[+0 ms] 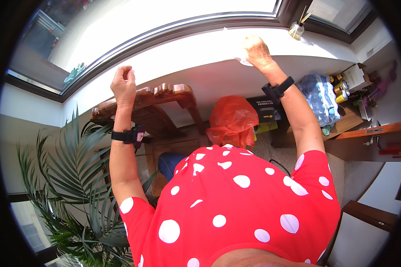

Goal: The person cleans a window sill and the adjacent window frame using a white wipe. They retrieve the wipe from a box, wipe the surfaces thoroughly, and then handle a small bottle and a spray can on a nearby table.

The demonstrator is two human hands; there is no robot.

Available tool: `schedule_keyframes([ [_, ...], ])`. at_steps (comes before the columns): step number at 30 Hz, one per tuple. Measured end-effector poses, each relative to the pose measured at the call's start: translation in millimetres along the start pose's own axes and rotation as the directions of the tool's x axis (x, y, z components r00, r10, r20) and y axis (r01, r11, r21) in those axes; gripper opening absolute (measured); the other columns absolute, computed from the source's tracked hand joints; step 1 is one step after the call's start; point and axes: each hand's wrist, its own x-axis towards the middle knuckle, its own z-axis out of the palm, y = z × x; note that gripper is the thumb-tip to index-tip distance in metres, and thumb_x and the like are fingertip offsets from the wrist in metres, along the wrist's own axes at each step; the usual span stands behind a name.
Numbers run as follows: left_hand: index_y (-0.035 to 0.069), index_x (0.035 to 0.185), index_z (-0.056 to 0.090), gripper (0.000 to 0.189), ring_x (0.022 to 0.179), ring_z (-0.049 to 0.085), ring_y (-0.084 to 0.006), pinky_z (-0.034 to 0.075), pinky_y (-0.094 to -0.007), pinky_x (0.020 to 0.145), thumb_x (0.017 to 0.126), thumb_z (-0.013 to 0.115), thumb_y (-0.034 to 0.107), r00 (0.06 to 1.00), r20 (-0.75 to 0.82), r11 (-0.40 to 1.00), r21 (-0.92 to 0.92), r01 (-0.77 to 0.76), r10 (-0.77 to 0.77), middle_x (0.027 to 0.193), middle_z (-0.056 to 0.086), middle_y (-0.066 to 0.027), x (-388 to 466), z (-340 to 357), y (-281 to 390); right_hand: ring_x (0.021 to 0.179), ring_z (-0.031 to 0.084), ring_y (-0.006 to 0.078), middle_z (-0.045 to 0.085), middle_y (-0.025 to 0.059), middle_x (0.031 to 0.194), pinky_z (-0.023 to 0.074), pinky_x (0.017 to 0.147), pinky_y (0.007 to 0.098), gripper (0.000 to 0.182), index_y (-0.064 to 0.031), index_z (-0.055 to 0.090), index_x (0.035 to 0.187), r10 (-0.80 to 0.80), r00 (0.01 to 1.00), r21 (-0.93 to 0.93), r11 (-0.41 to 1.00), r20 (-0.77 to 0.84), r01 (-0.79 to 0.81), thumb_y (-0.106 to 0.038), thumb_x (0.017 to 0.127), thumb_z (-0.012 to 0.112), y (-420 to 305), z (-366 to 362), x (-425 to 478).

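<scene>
My right hand is over the sunlit white windowsill, its fingers curled down. A thin white piece, perhaps cloth or tissue, shows under that hand at the sill's front edge. Glare washes out its outline and my fingertips. My left hand is raised farther left, in front of the sill and above the carved wooden chair back. Thumb and fingers are pinched together there, and I see nothing clearly between them. A black strap with a small device is on each wrist.
A red plastic bag stands low ahead, beside a black box. At right, shrink-wrapped bottles and cans rest on a wooden cabinet. A reed diffuser stands on the sill. Palm fronds spread at left.
</scene>
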Motion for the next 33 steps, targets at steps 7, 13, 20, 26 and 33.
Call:
schedule_keyframes([
  [7, 0.005, 0.088, 0.064, 0.007, 0.073, 0.065, -0.0288, 0.051, -0.0356, 0.067, 0.086, 0.060, 0.010, 0.989, 0.125, 0.949, 0.293, -0.117, 0.084, 0.082, 0.066, -0.0127, -13, -1, -39, 0.084, 0.064, 0.0312, 0.067, 0.0139, 0.092, 0.0505, 0.072, 0.0443, 0.028, -0.0106, 0.067, 0.093, -0.028, 0.973, 0.154, 0.988, 0.230, -0.008, -0.034, 0.088, 0.051, -55, 10, 7],
  [13, 0.011, 0.088, 0.066, 0.014, 0.075, 0.065, -0.0310, 0.051, -0.0385, 0.068, 0.088, 0.059, 0.023, 0.980, 0.182, 0.887, 0.462, -0.010, -0.084, 0.082, 0.067, -0.0108, -12, 2, -29, 0.109, 0.057, 0.0277, 0.062, 0.0101, 0.112, 0.0445, 0.090, 0.0432, 0.039, -0.0121, 0.062, 0.111, -0.175, 0.916, 0.232, 0.968, 0.362, 0.093, -0.043, 0.090, 0.053, -124, 3, 24],
  [20, 0.011, 0.086, 0.066, 0.024, 0.076, 0.064, -0.0336, 0.050, -0.0417, 0.068, 0.090, 0.054, 0.031, 0.980, 0.175, 0.855, 0.518, -0.010, -0.095, 0.083, 0.067, -0.0115, -15, 1, -27, 0.100, 0.060, 0.0283, 0.062, 0.0113, 0.108, 0.0490, 0.084, 0.0409, 0.038, -0.0079, 0.059, 0.113, -0.235, 0.972, 0.171, 0.958, 0.001, 0.232, -0.030, 0.083, 0.060, -118, 24, 8],
  [26, 0.010, 0.084, 0.065, 0.026, 0.076, 0.063, -0.0358, 0.050, -0.0434, 0.067, 0.091, 0.052, 0.032, 0.983, 0.158, 0.837, 0.547, -0.006, -0.097, 0.085, 0.066, -0.0128, -17, 0, -24, 0.103, 0.058, 0.0292, 0.062, 0.0073, 0.116, 0.0470, 0.088, 0.0401, 0.040, -0.0111, 0.058, 0.124, -0.010, 0.981, 0.000, 1.000, 0.195, 0.010, -0.028, 0.088, 0.059, -17, -1, -39],
  [33, 0.010, 0.081, 0.064, 0.027, 0.074, 0.062, -0.0370, 0.049, -0.0451, 0.065, 0.091, 0.051, 0.032, 0.986, 0.144, 0.817, 0.577, -0.015, -0.083, 0.082, 0.065, -0.0132, -17, 4, -13, 0.114, 0.052, 0.0326, 0.060, 0.0124, 0.120, 0.0403, 0.097, 0.0452, 0.036, -0.0093, 0.061, 0.117, 0.267, 0.950, 0.001, 0.963, 0.162, -0.271, -0.031, 0.090, 0.051, 82, 16, -60],
])
